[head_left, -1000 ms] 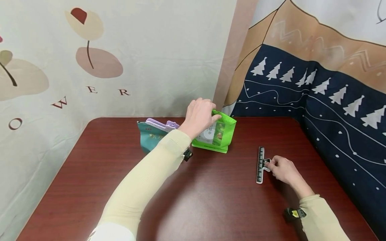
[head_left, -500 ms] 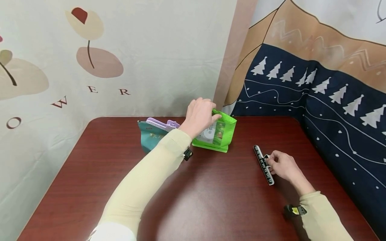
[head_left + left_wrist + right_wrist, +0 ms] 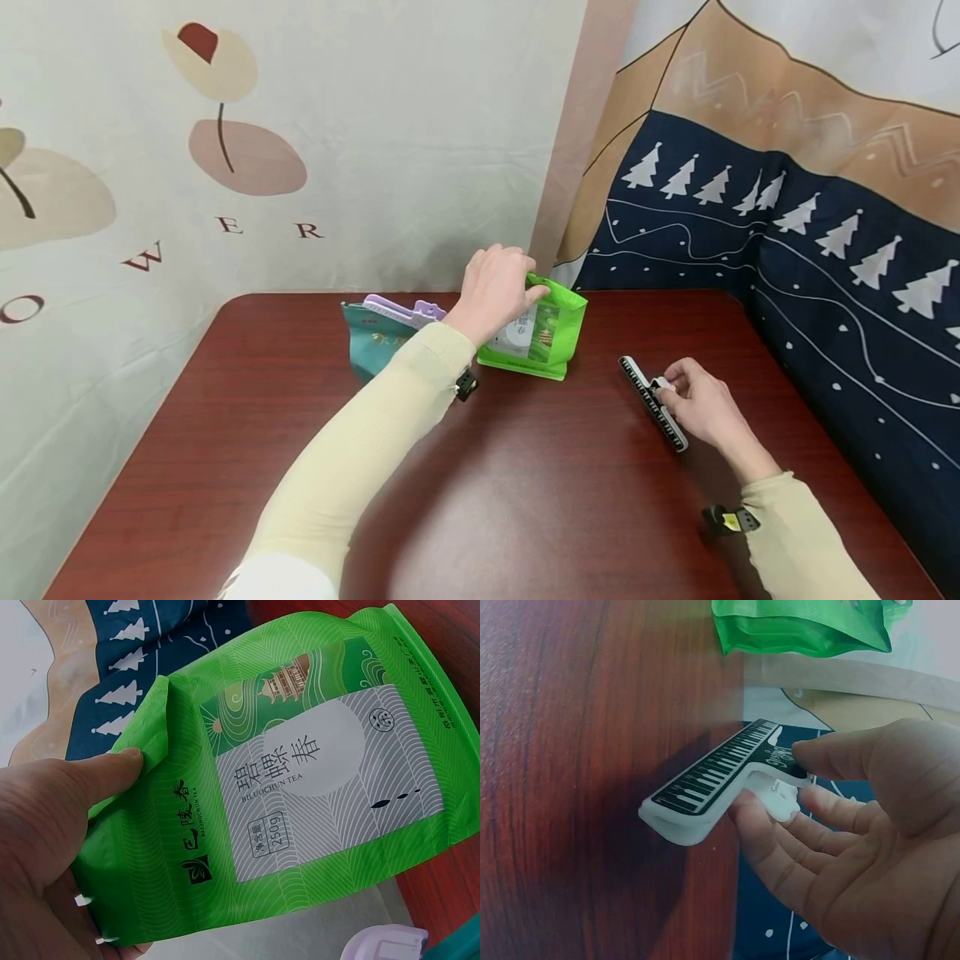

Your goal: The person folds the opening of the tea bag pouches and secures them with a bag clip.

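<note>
My left hand (image 3: 493, 292) grips the folded top edge of a green tea bag (image 3: 300, 772), which stands on the table near its back edge. In the left wrist view the thumb presses the fold from the front; most of the other fingers are hidden behind the bag. To the right, my right hand (image 3: 708, 404) pinches the handle of a white bag clip (image 3: 712, 772) with a black-and-white piano-key pattern. The thumb lies on the handle's front, and fingers are behind it. In the right wrist view the clip's long bar is tilted, with its jaws not visibly apart.
A teal bag (image 3: 371, 342) stands left of the green one, partly behind the left forearm. A lilac clip (image 3: 401, 312) sits along its top. The brown table (image 3: 570, 500) meets a pale printed cloth (image 3: 390, 167) at the back and a navy tree-print cloth (image 3: 862, 333) on the right.
The right hand has turned the piano-key clip from nearly upright in view to a slant and moved it slightly left and away from me. The left hand and green tea bag stay still.
</note>
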`<state>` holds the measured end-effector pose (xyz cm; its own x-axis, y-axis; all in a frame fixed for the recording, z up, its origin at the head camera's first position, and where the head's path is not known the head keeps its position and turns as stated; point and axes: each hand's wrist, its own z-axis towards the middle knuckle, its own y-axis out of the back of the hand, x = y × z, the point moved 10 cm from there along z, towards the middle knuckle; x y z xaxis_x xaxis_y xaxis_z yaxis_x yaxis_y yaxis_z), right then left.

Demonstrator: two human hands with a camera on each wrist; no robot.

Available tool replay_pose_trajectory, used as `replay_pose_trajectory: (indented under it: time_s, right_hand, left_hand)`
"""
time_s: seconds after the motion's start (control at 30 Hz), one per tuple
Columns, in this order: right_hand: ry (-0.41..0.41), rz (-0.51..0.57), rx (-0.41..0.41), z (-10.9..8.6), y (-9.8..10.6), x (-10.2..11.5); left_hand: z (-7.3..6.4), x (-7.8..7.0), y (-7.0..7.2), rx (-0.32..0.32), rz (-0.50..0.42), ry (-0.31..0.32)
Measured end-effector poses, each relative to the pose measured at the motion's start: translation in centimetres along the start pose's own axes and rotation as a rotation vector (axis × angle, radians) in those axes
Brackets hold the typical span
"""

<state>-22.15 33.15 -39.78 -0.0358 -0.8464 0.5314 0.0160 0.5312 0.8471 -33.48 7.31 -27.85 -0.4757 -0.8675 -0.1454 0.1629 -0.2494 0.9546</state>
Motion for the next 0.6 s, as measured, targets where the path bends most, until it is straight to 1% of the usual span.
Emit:
replay_pose_trajectory:
  time_s: [0.33,0.6]
  right_hand:
    - [0.022,-0.011,-0.016,0.4,0.3,0.8]
    - [0.095,-0.037,-0.047,0.7,0.8,1.8]
  left_hand:
    - [0.0,-0.1,0.1,-0.008,0.007,-0.004]
    - [0.0,0.0,0.0,-0.011,-0.011,-0.002]
